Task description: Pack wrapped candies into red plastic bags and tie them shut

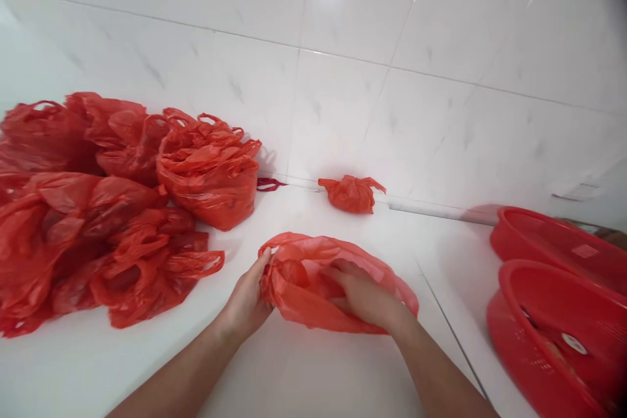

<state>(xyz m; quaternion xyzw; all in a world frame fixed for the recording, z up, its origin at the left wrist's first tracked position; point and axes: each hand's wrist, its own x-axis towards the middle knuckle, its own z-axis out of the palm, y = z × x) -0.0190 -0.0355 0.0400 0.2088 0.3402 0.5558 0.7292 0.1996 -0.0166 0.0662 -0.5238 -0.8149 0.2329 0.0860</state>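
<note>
A red plastic bag lies crumpled on the white tiled floor in front of me. My left hand grips its left edge, fingers curled around the plastic. My right hand presses down on the bag's middle, fingers bent into the folds. A small knotted red bag sits further back near the wall.
A big heap of loose red plastic bags fills the left side. Two red plastic baskets stand at the right edge. A white tiled wall rises behind everything.
</note>
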